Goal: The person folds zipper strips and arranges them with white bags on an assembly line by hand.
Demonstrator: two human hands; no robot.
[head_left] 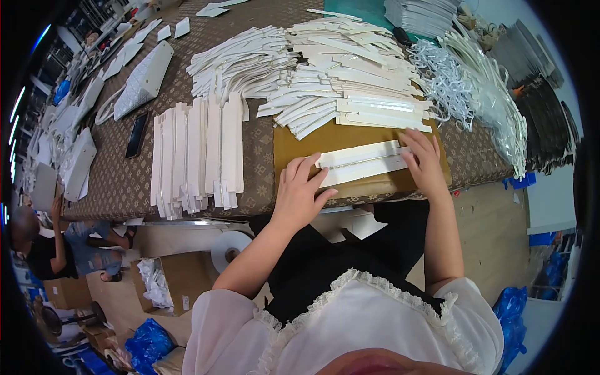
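Note:
A white strip with a zipper along its middle [362,162] lies flat on the brown board [294,147] at the table's front edge. My left hand [300,190] rests at the strip's left end, fingers apart, fingertips touching it. At the right end, my right hand [425,159] lies with its fingers spread over the strip's edge. Just beyond the board is a large pile of similar white strips [356,69]. Neat stacks of zippered strips [197,153] stand to the left.
A black phone [137,134] and a white quilted bag [145,78] lie on the patterned table [256,175] at the left. White cords [444,81] are heaped at the right. A seated person [69,247] is at the far left, near a cardboard box [181,281].

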